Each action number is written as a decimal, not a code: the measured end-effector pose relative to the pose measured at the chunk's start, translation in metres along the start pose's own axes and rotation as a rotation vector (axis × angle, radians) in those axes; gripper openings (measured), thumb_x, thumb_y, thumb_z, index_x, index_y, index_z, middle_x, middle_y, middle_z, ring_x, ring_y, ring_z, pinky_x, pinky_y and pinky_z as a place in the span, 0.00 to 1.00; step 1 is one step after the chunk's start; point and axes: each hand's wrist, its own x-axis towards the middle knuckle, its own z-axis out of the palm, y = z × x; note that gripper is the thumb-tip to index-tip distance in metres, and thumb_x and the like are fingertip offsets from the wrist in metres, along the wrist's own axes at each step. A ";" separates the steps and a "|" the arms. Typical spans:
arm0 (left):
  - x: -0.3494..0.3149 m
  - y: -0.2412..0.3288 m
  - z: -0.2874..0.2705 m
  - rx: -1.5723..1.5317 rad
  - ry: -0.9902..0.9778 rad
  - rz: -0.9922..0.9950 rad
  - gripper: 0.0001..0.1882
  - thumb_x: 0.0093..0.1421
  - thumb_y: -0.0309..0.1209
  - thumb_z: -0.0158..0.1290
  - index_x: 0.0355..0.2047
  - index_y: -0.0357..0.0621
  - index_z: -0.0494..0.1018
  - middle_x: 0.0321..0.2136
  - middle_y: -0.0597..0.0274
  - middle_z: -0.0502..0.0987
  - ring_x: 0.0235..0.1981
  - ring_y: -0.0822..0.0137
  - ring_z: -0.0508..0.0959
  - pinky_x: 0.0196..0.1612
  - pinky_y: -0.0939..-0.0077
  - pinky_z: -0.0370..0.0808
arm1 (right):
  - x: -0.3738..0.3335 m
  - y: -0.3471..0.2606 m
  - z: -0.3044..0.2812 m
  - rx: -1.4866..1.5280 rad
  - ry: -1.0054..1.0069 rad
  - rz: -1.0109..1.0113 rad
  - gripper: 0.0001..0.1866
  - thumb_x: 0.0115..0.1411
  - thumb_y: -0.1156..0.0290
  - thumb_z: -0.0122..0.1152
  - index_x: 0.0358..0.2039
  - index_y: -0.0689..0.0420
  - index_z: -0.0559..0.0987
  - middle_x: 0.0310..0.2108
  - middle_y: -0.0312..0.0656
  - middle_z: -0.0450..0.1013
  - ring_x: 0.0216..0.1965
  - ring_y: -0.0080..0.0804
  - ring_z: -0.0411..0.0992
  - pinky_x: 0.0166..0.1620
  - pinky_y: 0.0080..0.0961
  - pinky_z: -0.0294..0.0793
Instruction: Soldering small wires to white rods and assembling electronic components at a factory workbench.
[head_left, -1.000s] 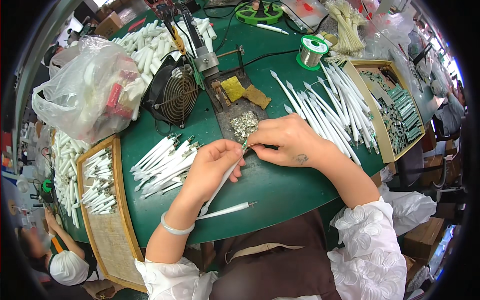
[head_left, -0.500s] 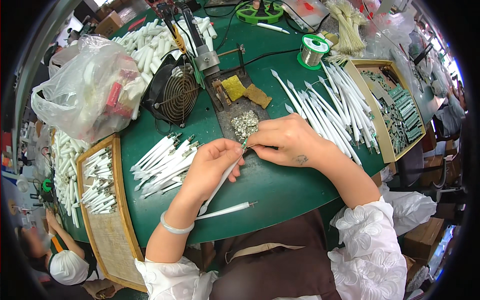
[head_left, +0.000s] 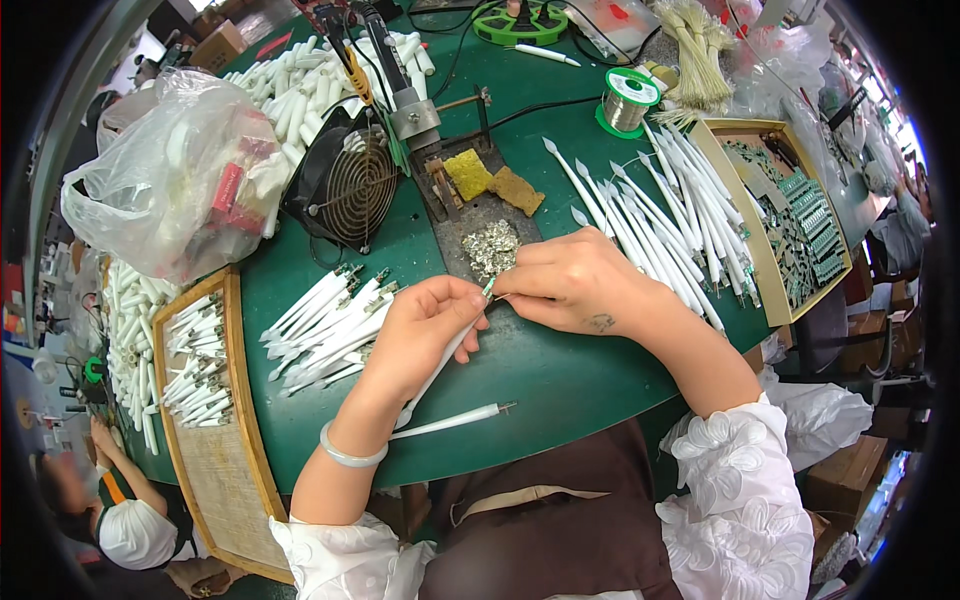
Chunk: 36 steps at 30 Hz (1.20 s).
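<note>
white pen tube [head_left: 440, 358] | both hands still pinch it: left hand [head_left: 425, 330], right hand [head_left: 570, 280] | unmoved since before

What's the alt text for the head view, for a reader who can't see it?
Over a green table, the left hand holds a white pen-shaped tube while the right hand pinches its tip. Another white tube lies nearer the person, a small black fan behind.

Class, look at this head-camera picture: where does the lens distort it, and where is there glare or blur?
Head view: fisheye bends the green table edge, black corners; glare on the clear plastic bag; soft blur at the rim; left hand and right hand sharp, evenly lit.
</note>
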 end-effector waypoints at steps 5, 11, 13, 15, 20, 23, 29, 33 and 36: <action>-0.001 0.001 0.003 0.045 0.002 -0.006 0.08 0.62 0.31 0.52 0.34 0.38 0.71 0.24 0.65 0.75 0.20 0.78 0.73 0.22 0.86 0.69 | -0.001 0.001 0.006 0.022 -0.004 0.024 0.05 0.46 0.76 0.62 0.27 0.55 0.78 0.20 0.36 0.69 0.20 0.35 0.71 0.21 0.29 0.68; 0.001 -0.004 0.002 0.135 0.002 0.051 0.07 0.62 0.30 0.53 0.35 0.38 0.72 0.25 0.67 0.75 0.21 0.79 0.71 0.22 0.87 0.68 | 0.001 0.000 0.004 0.076 -0.140 0.136 0.05 0.49 0.74 0.60 0.28 0.56 0.74 0.22 0.39 0.72 0.21 0.40 0.71 0.24 0.32 0.69; 0.000 -0.003 0.002 0.192 0.006 0.073 0.07 0.61 0.30 0.53 0.35 0.38 0.72 0.25 0.67 0.75 0.22 0.80 0.71 0.23 0.88 0.67 | 0.004 -0.003 0.000 0.096 -0.193 0.181 0.05 0.50 0.73 0.60 0.28 0.55 0.73 0.22 0.40 0.72 0.22 0.40 0.71 0.24 0.32 0.69; 0.000 -0.004 0.003 0.249 0.011 0.094 0.07 0.61 0.30 0.53 0.35 0.38 0.72 0.25 0.68 0.75 0.23 0.80 0.71 0.23 0.88 0.67 | 0.008 -0.006 -0.003 0.141 -0.303 0.282 0.06 0.54 0.68 0.55 0.28 0.58 0.74 0.26 0.44 0.74 0.28 0.45 0.73 0.32 0.38 0.71; 0.006 -0.015 0.003 0.470 0.084 0.335 0.06 0.59 0.27 0.55 0.31 0.37 0.73 0.23 0.70 0.74 0.22 0.82 0.71 0.24 0.89 0.66 | 0.004 -0.003 0.005 0.141 -0.220 0.244 0.05 0.54 0.70 0.58 0.30 0.56 0.72 0.23 0.41 0.72 0.24 0.41 0.72 0.27 0.34 0.69; 0.003 -0.008 0.007 0.384 0.117 0.248 0.04 0.58 0.26 0.54 0.29 0.37 0.74 0.21 0.69 0.74 0.20 0.82 0.70 0.20 0.89 0.64 | 0.005 -0.005 0.005 0.191 -0.210 0.299 0.06 0.55 0.70 0.58 0.31 0.57 0.73 0.24 0.41 0.72 0.25 0.40 0.72 0.27 0.33 0.69; 0.001 -0.004 0.004 0.185 0.130 0.129 0.05 0.56 0.26 0.52 0.29 0.38 0.75 0.21 0.65 0.75 0.18 0.79 0.70 0.21 0.86 0.66 | 0.004 -0.006 0.001 0.210 -0.099 0.280 0.06 0.51 0.73 0.61 0.31 0.56 0.76 0.25 0.39 0.73 0.23 0.38 0.72 0.26 0.28 0.70; 0.000 -0.002 0.005 0.171 0.126 0.094 0.05 0.56 0.26 0.52 0.29 0.38 0.75 0.21 0.66 0.75 0.18 0.79 0.70 0.21 0.86 0.66 | 0.001 -0.002 0.009 0.117 0.000 0.118 0.06 0.49 0.74 0.62 0.30 0.55 0.78 0.26 0.38 0.74 0.21 0.38 0.72 0.24 0.28 0.70; 0.000 -0.004 0.004 0.164 0.127 0.100 0.05 0.56 0.26 0.52 0.29 0.38 0.75 0.21 0.65 0.75 0.18 0.79 0.70 0.22 0.86 0.66 | 0.003 -0.003 0.010 0.107 -0.007 0.122 0.06 0.49 0.74 0.62 0.30 0.55 0.78 0.25 0.38 0.73 0.21 0.38 0.72 0.24 0.29 0.71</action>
